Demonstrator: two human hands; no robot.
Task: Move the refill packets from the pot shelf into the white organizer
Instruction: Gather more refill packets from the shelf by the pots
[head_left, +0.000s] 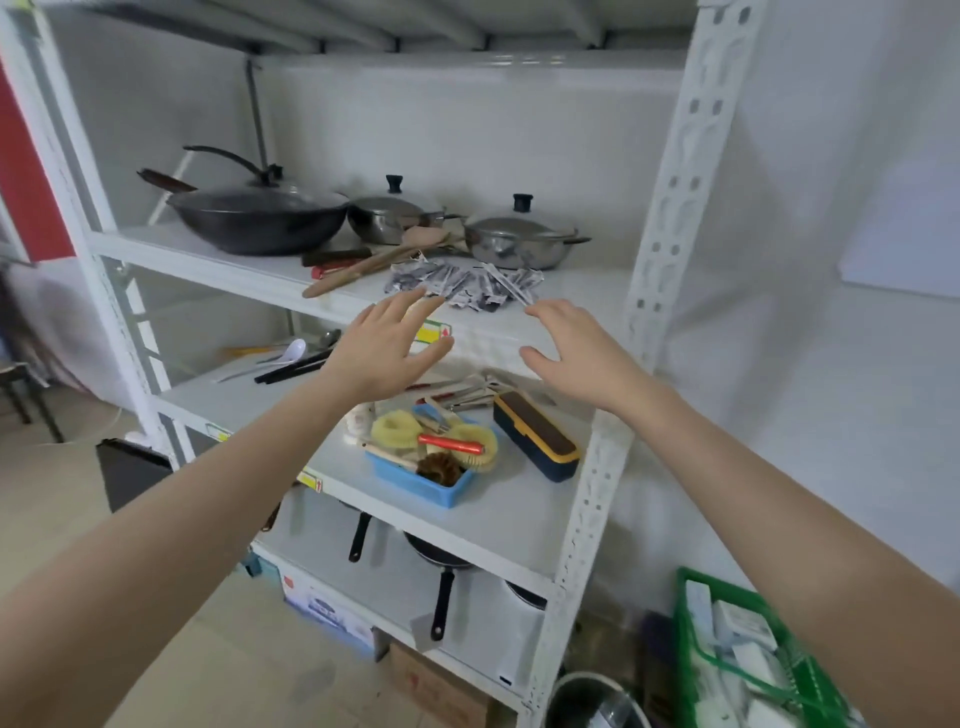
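White walls back a white metal shelving rack (670, 218) that fills most of the view, its pot shelf (171, 244) at about hand height. On that shelf sit a large dark wok (260, 221) with a glass lid, and to its right 2 steel pots (387, 218) (511, 241), each lidded with a black knob. Wooden-handled utensils (363, 265) lie just in front of the wok and the nearer pot. The refill packets (462, 283), a loose heap of silver-and-black sachets, lie near the front edge of the pot shelf, just in front of the right-hand pot. Both bare arms reach up toward that heap. The left hand (382, 348) hovers with fingers spread and straight, its fingertips near the left side of the packets, holding nothing. The right hand (576, 345) hovers near the heap's right side, fingers apart and loosely bent, also holding nothing. One shelf down stand a blue basket (415, 480) of brushes and a dark box with a yellow rim (535, 434). A green crate (753, 660) sits on the floor at lower right.
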